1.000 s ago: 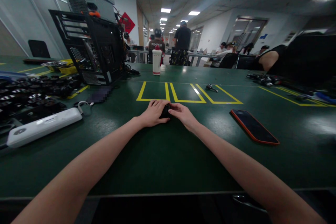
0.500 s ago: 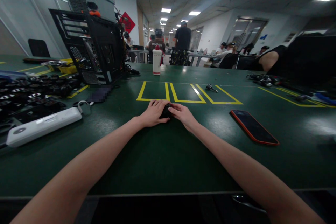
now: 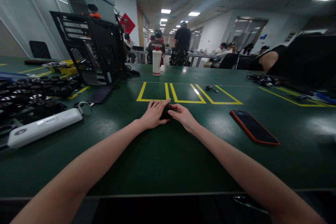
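A small black object [image 3: 165, 112] lies low over the green table [image 3: 168, 154], mostly hidden between my hands, and its kind cannot be made out. My left hand [image 3: 154, 113] curves round it from the left, thumb in front and fingers over the top, one finger raised off it. From the right, my right hand [image 3: 183, 116] pinches its side with thumb and fingertips. Just beyond the hands run yellow tape outlines [image 3: 187, 102]. Inside the rightmost of these lies a small dark metal part [image 3: 211, 88].
To the right lies a phone in an orange case [image 3: 254, 127]. A white power strip [image 3: 45, 127] and a pile of black parts [image 3: 34, 92] are at left, with an open computer case [image 3: 102, 49] behind. A white bottle [image 3: 156, 62] stands farther back. Several people are in the background.
A finger of my left hand has lifted slightly from the black object. My right fingers have shifted a little on its side. Everything else on the table stays put.
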{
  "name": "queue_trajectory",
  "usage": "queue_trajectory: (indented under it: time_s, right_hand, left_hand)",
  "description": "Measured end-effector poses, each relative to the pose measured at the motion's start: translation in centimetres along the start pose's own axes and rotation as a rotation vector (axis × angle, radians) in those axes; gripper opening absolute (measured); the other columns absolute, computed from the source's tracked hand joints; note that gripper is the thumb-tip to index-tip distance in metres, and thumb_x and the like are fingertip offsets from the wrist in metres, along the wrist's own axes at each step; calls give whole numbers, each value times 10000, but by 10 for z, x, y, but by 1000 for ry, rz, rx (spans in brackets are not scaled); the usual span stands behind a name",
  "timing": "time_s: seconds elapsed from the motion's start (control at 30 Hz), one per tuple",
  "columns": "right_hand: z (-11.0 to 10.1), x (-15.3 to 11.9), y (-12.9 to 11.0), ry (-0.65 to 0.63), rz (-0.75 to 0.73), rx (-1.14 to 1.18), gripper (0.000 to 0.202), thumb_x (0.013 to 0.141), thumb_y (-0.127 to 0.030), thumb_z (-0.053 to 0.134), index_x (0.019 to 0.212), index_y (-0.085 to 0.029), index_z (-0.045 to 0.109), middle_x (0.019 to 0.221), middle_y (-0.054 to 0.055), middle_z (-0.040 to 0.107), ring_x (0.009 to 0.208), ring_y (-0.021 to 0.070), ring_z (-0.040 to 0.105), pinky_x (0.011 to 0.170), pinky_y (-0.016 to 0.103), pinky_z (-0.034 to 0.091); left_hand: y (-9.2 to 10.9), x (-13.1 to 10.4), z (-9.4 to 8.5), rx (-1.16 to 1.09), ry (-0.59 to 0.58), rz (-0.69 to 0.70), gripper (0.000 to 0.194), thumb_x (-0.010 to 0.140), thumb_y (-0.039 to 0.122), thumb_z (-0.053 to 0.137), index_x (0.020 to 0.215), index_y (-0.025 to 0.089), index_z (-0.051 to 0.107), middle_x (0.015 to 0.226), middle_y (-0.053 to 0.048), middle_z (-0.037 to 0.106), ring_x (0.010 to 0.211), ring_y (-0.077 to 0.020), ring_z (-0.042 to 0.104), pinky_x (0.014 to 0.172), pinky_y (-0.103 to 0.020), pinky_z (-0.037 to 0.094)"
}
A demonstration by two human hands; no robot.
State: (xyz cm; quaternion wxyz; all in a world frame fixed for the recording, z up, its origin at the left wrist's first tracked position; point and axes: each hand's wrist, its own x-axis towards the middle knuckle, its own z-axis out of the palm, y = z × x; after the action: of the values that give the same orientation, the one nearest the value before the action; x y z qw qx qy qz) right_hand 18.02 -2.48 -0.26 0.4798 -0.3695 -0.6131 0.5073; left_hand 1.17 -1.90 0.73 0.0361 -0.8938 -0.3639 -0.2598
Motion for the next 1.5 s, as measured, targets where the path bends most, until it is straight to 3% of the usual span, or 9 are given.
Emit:
queue_trajectory:
  time_s: [0.13,0.43,0.6,0.73,1.03,1.27,1.4,1.5]
  right_hand:
    - [0,1,0,7,-10,-35,342,668,-300,615,989,-203,544,1033,44,565,941,161,534,878,357,391]
    - [1,-2,-3,-30,-98,1,331,604,-194,659,904,-196,518,982,16,558,950,157,542,885,341,398]
    - [6,1,-2,90,-86,-50,235,676,-323,599,855,-184,541,882,19,576,881,143,538,857,343,406]
    - [5,7,2,149,-25,-42,309,649,-325,625,909,-178,548,906,36,589,888,158,537,847,357,405]
    - [5,-2,-6,56,-58,3,293,612,-225,659,876,-180,542,917,20,578,893,136,547,876,328,391]
    - [8,1,-5,127,21,45,277,643,-324,628,870,-186,550,855,21,597,871,144,548,840,350,408]
    - [5,5,-3,92,96,89,332,646,-302,630,941,-166,563,945,53,604,912,164,546,867,363,396]
    - [3,3,-3,40,41,67,330,653,-274,626,958,-167,562,998,52,594,962,164,531,909,361,370]
  left_hand:
    - [-1,0,0,-25,-9,22,663,717,374,550,1276,269,207,1317,-64,336,1178,-259,316,963,-449,193]
    - [-3,1,1,-49,5,20,586,710,358,556,1212,239,279,1238,-57,425,1139,-245,358,955,-430,213]
    - [-3,1,1,-38,2,15,629,695,365,573,1224,224,263,1228,-66,431,1137,-250,360,959,-428,207]
    - [-3,1,1,-26,4,12,631,691,359,578,1220,217,266,1212,-70,441,1126,-250,369,954,-427,212]
    - [-4,1,2,-12,8,21,621,688,369,579,1204,208,273,1201,-75,446,1113,-249,379,948,-423,219]
    - [-3,2,1,-8,3,21,620,689,362,573,1205,201,270,1192,-83,449,1115,-252,378,947,-427,215]
    - [-3,1,1,-4,-4,16,614,695,357,566,1210,208,267,1197,-86,444,1117,-254,377,945,-429,213]
    - [-4,1,1,-4,-1,15,616,692,357,570,1208,203,271,1193,-85,447,1113,-253,381,947,-426,213]
